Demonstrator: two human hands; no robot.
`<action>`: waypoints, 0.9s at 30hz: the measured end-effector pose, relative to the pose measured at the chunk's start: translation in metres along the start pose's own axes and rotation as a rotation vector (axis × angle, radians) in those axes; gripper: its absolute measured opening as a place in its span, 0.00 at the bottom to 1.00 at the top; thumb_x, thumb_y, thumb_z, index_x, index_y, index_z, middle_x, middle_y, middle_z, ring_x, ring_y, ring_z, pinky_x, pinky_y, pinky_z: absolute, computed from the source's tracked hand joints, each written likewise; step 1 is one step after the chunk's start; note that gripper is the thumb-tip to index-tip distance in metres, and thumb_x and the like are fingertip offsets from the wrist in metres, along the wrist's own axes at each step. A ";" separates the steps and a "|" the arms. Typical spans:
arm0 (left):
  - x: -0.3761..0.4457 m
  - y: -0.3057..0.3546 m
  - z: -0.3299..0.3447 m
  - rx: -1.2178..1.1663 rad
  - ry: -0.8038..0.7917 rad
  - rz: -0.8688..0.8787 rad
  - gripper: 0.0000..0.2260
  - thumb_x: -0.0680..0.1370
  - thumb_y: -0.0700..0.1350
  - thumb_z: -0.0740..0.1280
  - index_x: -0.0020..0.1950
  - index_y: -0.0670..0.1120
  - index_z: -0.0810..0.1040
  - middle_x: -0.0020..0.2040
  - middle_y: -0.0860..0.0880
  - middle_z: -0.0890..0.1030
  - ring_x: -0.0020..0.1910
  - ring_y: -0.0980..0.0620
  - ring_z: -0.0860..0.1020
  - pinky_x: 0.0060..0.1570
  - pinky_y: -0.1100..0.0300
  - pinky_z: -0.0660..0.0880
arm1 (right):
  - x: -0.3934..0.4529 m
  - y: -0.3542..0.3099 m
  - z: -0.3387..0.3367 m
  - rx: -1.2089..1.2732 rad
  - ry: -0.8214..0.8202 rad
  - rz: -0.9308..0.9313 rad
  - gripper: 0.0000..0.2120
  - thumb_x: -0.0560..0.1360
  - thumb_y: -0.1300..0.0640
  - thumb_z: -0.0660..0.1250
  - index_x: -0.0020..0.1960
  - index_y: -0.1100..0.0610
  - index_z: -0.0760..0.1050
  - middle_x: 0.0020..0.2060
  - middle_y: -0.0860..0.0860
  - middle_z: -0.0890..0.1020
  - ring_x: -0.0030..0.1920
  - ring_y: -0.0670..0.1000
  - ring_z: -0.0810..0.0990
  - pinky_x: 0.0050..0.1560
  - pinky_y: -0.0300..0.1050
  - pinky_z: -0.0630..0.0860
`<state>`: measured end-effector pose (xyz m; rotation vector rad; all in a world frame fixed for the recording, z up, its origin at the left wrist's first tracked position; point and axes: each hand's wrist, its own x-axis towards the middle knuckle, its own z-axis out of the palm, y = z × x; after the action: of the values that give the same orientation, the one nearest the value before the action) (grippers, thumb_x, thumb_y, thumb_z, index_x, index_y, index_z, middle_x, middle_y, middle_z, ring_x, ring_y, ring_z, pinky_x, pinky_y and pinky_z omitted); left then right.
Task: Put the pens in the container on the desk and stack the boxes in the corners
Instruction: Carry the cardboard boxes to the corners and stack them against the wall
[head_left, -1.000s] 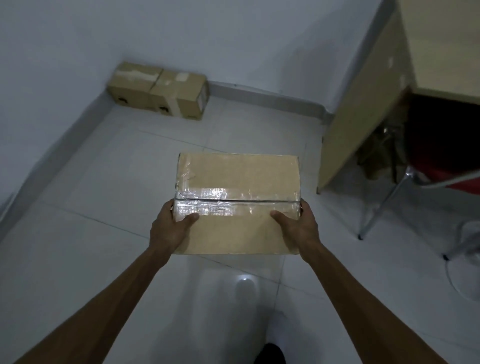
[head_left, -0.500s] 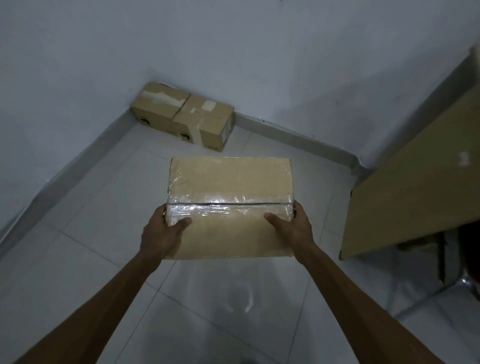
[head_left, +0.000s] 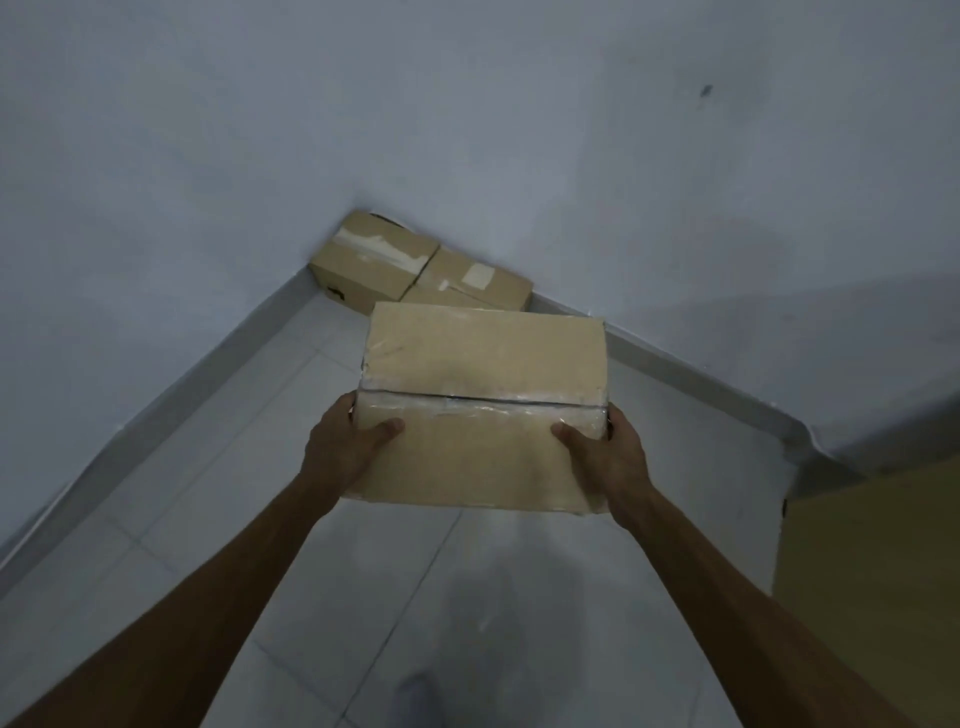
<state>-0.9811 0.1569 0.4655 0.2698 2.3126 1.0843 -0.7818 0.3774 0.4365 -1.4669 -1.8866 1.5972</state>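
Observation:
I carry a taped cardboard box (head_left: 483, 364) in front of me, held off the floor. My left hand (head_left: 345, 447) grips its left side and my right hand (head_left: 605, 457) grips its right side, thumbs on top. Ahead, in the corner of the room, two smaller cardboard boxes sit side by side on the floor: the left one (head_left: 369, 262) with white tape and the right one (head_left: 478, 286) partly hidden behind the box I hold. No pens or container are in view.
Pale walls meet at the corner (head_left: 358, 202), with a grey baseboard (head_left: 182, 384) along the tiled floor (head_left: 415, 597). The wooden side panel of the desk (head_left: 872, 561) stands at the right edge.
The view has swung left and closer to the corner. The two floor boxes now lie just beyond the carried box, and the desk has slid toward the right edge. My grip is unchanged.

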 end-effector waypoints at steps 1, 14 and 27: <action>0.024 0.008 -0.011 -0.007 0.001 -0.003 0.29 0.71 0.55 0.74 0.69 0.48 0.71 0.62 0.47 0.78 0.58 0.44 0.77 0.58 0.45 0.75 | 0.015 -0.015 0.016 -0.010 0.002 0.003 0.27 0.70 0.48 0.75 0.66 0.50 0.72 0.56 0.46 0.80 0.55 0.52 0.78 0.56 0.52 0.76; 0.262 0.062 -0.108 -0.094 -0.101 -0.027 0.30 0.68 0.56 0.73 0.69 0.51 0.74 0.61 0.48 0.79 0.58 0.44 0.77 0.58 0.42 0.76 | 0.187 -0.131 0.157 -0.008 -0.024 0.040 0.26 0.71 0.48 0.74 0.66 0.50 0.72 0.57 0.47 0.78 0.57 0.53 0.78 0.59 0.55 0.76; 0.523 0.054 -0.161 -0.052 -0.179 -0.083 0.28 0.72 0.44 0.74 0.70 0.42 0.72 0.64 0.44 0.76 0.58 0.43 0.75 0.54 0.46 0.75 | 0.348 -0.181 0.321 0.076 -0.010 0.154 0.28 0.72 0.49 0.74 0.70 0.52 0.71 0.61 0.49 0.78 0.60 0.54 0.76 0.59 0.53 0.75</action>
<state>-1.5045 0.2993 0.3757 0.2382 2.1158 1.0340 -1.2665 0.4923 0.3420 -1.6088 -1.7348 1.7263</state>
